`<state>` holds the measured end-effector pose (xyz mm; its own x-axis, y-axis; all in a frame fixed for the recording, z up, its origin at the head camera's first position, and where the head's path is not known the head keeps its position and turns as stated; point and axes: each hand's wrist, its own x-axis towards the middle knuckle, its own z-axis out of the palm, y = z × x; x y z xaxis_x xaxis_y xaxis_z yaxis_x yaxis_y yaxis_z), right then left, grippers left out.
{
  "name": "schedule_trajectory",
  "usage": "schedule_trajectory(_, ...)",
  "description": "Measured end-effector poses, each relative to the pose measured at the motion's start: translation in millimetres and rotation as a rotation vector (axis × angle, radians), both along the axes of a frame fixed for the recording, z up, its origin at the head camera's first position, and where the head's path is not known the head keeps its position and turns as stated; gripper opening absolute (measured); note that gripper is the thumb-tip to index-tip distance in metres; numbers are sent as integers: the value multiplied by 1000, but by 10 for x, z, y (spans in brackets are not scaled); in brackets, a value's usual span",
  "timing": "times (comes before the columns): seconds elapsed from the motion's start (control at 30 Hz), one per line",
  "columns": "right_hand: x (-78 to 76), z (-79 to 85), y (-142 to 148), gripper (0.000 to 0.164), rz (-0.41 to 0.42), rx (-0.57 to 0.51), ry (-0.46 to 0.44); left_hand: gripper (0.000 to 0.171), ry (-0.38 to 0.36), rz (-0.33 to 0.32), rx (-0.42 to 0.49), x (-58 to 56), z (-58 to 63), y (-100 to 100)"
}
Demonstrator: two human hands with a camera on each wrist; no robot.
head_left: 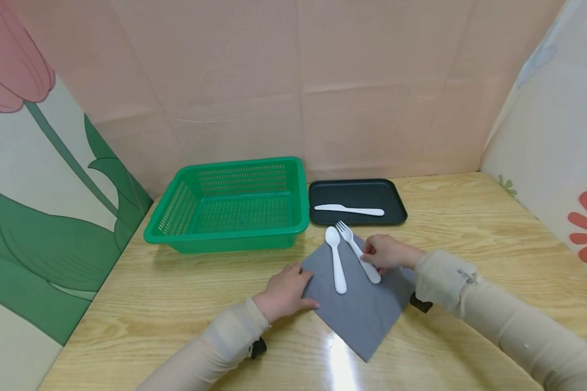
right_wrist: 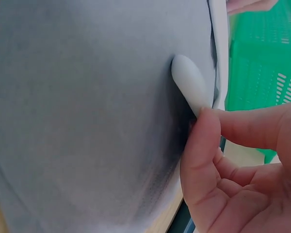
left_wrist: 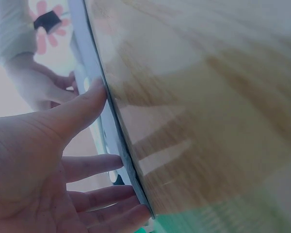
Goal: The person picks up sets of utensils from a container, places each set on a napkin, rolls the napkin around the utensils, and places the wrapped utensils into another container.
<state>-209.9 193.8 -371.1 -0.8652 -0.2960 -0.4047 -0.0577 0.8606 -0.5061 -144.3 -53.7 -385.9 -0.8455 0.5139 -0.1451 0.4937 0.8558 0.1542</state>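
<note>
A grey napkin [head_left: 367, 320] lies cornerwise on the wooden table, with a white spoon [head_left: 339, 266] and a white fork [head_left: 357, 251] on it. My right hand [head_left: 388, 253] pinches the fork's handle between thumb and forefinger; the right wrist view shows the rounded handle end [right_wrist: 188, 80] over the cloth. At the napkin's left corner, my left hand [head_left: 285, 292] rests with its fingers spread and fingertips on the edge. In the left wrist view the thumb and fingers of that hand [left_wrist: 43, 160] are extended along the napkin's edge.
Behind the napkin, a black tray [head_left: 357, 193] holds a white knife [head_left: 349, 209]. A green plastic basket [head_left: 230, 239] stands left of the tray. A pink sheet [head_left: 225, 81] hangs at the back of the table, with flower-patterned panels on both sides.
</note>
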Motion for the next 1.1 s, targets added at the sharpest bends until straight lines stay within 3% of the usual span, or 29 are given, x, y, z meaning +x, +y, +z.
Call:
schedule_trajectory(0.67, 62, 59, -77, 16, -11, -28, -35, 66, 9, -4, 1, -8, -19, -6)
schedule_trajectory(1.1, 56, -37, -128, 17, -35, -34, -19, 66, 7, -6, 3, -3, 3, -7)
